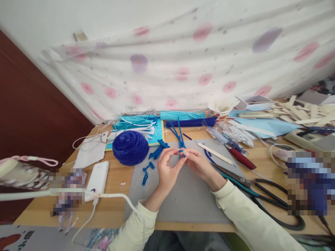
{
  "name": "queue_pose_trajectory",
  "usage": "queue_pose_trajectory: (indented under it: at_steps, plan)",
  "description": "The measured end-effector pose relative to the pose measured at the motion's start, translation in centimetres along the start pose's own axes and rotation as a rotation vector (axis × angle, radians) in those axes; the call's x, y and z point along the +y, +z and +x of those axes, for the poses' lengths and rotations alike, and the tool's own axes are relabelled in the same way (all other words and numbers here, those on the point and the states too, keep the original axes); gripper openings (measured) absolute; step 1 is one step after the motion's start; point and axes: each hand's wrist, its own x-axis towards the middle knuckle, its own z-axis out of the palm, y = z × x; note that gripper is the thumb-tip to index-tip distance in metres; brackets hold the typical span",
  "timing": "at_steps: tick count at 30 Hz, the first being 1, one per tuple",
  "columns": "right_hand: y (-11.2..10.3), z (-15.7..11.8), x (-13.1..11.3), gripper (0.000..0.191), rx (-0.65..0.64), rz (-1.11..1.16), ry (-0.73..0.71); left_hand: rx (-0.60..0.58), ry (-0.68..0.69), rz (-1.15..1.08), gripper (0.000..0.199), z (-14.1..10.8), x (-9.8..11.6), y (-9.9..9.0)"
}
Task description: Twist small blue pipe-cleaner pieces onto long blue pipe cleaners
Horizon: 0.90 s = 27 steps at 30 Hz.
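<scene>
My left hand (pixel 169 167) and my right hand (pixel 199 162) meet above a grey cutting mat (pixel 183 205). Both pinch the lower end of some blue pipe cleaners (pixel 180 134), whose long stems point up and away from me. Fingertips hide the part where the stems come together. Just left of my left hand lies a bundle of bent blue pipe cleaners (pixel 158 150). Closer to me is a small folded blue piece (pixel 147 173). A large dark blue dome (pixel 130 148), wound in rings, sits at the mat's upper left corner.
Scissors (pixel 243 181), a red-handled tool (pixel 240 157) and a wooden stick (pixel 214 152) lie on the right. Dark blue stems (pixel 191 122) and turquoise stems (pixel 183 115) line the back. A white power bank (pixel 98 181) and a cable (pixel 117 196) are at left.
</scene>
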Motion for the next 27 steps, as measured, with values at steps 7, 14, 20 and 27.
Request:
queue_pose_trajectory:
  at_steps: [7, 14, 20, 27]
  plan:
    - [-0.14, -0.07, 0.15, 0.022, -0.114, 0.094, 0.054, 0.002, 0.031, 0.009, 0.012, -0.09, 0.04, -0.04]
    - [0.36, -0.28, 0.23, 0.023, -0.104, 0.204, 0.155, 0.012, 0.116, 0.071, 0.007, 0.01, 0.33, -0.11]
    - [0.46, -0.54, 0.24, 0.023, -0.107, 0.254, 0.203, 0.015, 0.153, 0.070, 0.007, 0.03, 0.31, -0.22]
    - [0.36, -0.51, 0.70, 0.020, -0.109, 0.260, 0.177, 0.030, 0.174, 0.018, 0.012, 0.03, 0.17, -0.26]
